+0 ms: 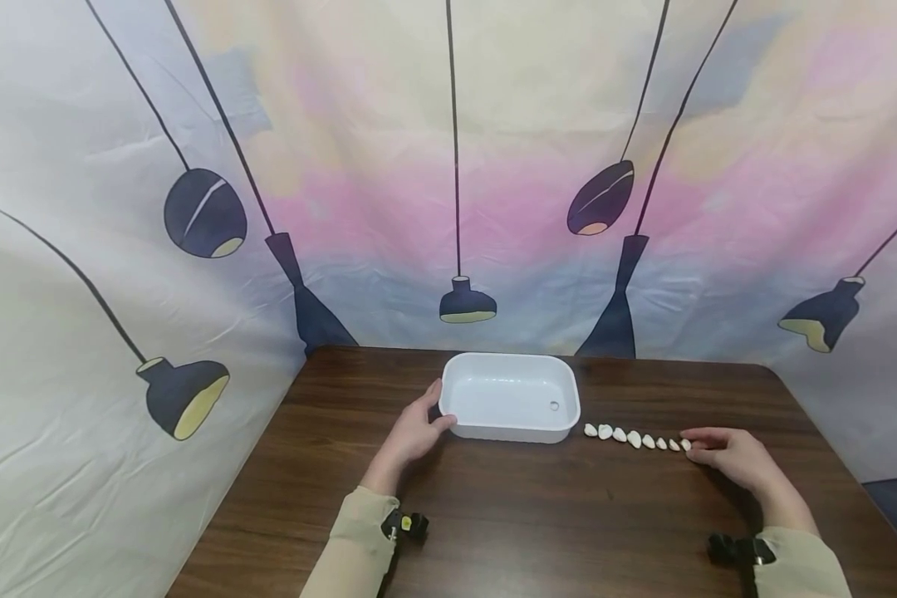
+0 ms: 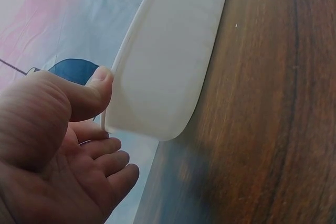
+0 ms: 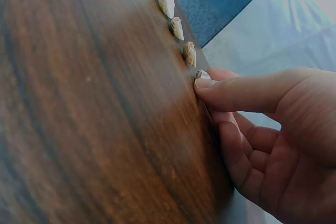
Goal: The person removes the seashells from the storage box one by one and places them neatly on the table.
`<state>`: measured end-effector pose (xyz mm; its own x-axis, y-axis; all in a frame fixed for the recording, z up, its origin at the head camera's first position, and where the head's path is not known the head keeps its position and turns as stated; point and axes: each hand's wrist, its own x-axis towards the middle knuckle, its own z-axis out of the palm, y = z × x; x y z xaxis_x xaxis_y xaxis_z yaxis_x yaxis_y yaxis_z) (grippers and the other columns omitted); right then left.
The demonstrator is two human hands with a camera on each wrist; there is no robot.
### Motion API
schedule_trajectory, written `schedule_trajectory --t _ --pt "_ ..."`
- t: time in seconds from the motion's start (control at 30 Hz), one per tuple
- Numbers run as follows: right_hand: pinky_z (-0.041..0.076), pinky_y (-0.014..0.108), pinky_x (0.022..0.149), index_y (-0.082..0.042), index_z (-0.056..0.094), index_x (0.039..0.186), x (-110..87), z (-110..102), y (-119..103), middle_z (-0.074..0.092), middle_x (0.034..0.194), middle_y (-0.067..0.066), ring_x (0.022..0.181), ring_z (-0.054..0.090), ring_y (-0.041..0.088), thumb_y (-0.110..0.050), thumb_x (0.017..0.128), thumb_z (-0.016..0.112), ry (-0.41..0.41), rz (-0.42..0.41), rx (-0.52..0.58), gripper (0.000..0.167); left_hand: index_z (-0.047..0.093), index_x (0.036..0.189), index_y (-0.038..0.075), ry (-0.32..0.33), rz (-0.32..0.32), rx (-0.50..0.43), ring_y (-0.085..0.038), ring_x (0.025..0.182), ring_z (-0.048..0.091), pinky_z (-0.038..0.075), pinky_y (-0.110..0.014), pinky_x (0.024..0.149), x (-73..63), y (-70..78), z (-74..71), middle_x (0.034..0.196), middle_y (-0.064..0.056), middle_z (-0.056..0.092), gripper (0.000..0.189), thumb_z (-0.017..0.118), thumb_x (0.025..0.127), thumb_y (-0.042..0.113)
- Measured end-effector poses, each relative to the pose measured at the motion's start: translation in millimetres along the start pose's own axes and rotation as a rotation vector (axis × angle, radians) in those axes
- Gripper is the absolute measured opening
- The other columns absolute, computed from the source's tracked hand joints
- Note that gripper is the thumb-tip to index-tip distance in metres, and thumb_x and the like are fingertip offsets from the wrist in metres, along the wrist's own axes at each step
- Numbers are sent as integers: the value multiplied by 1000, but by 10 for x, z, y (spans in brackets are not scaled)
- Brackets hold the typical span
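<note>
A white rectangular basin [image 1: 508, 433] sits near the back middle of the table. My left hand [image 1: 413, 428] is at its left end, and in the left wrist view the thumb [image 2: 101, 80] and forefinger pinch the basin's rim. To the right of the basin, several small seashells [image 1: 634, 439] lie in a row. At the row's right end my right hand [image 1: 740, 461] pinches the last seashell [image 3: 202, 74] between thumb and fingers, low at the tabletop. Nearest to it lies a brownish ribbed shell [image 3: 190, 54].
Inside the basin, toward its right, is a small round thing [image 1: 555, 405], too small to tell. Dark brown wood forms the tabletop [image 1: 553, 523]. Behind the table hangs a cloth [image 1: 389, 307] printed with lamps.
</note>
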<state>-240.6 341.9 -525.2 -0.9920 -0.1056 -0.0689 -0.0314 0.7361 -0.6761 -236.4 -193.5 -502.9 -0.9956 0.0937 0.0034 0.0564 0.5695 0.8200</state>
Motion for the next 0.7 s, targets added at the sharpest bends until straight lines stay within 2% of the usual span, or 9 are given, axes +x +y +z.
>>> schedule_trajectory --t 0.17,0.4,0.7 --pt "55 39 81 4 76 123 -1 19 -24 80 100 10 96 70 22 -16 96 80 -1 -5 -22 34 33 166 0 2 3 -7 -34 160 27 26 -55 128 -3 -7 2 173 -13 30 74 70 104 18" --pt "54 40 83 3 76 125 21 30 -14 79 101 8 98 69 22 -17 97 80 -5 13 -29 35 34 166 0 4 9 1 -35 160 28 26 -56 128 -11 -23 1 173 -13 30 74 71 104 18" --pt "53 25 70 9 69 133 -23 -43 -5 79 103 11 89 66 10 -18 97 80 -26 17 63 46 35 165 -2 9 27 7 -37 159 29 27 -57 127 -25 -5 1 172 -16 31 73 71 104 17"
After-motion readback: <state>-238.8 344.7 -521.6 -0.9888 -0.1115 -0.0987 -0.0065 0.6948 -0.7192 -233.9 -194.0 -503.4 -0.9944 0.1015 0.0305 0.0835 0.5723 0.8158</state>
